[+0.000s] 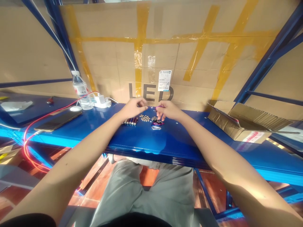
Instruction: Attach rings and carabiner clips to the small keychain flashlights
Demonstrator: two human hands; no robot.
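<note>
Left hand: the left hand [134, 107] reaches over the table [142, 138] with fingers curled inward; whether it grips anything is too blurred to tell.
Right hand: the right hand [168, 110] pinches a pink-purple piece [159, 107] between thumb and forefinger, its other fingers bent down (the piece's exact shape is lost in the blur).
Meeting point: both hands face each other, a little apart, probably so that small work stays above the loose parts.
Metal bits: a scatter of small metal pieces [145, 118] lies just in front of the left hand, likely spread out for easy picking.
Tubes: a row of dark tubes [130, 121] lies side by side left of the bits, seemingly lined up for order.
Clips: coloured clips [157, 122] are heaped below the right hand, a silver clip [156, 128] nearest the person, perhaps to shorten each reach.
Front edge: blue surface runs from the clips to the table's near edge, giving the forearms room.
Sides: a phone [58, 121] and bottle [81, 91] bound the left; an open carton [239, 124] bounds the right.
Back: a cardboard panel [113, 69] stands close behind the hands, limiting forward movement.
</note>
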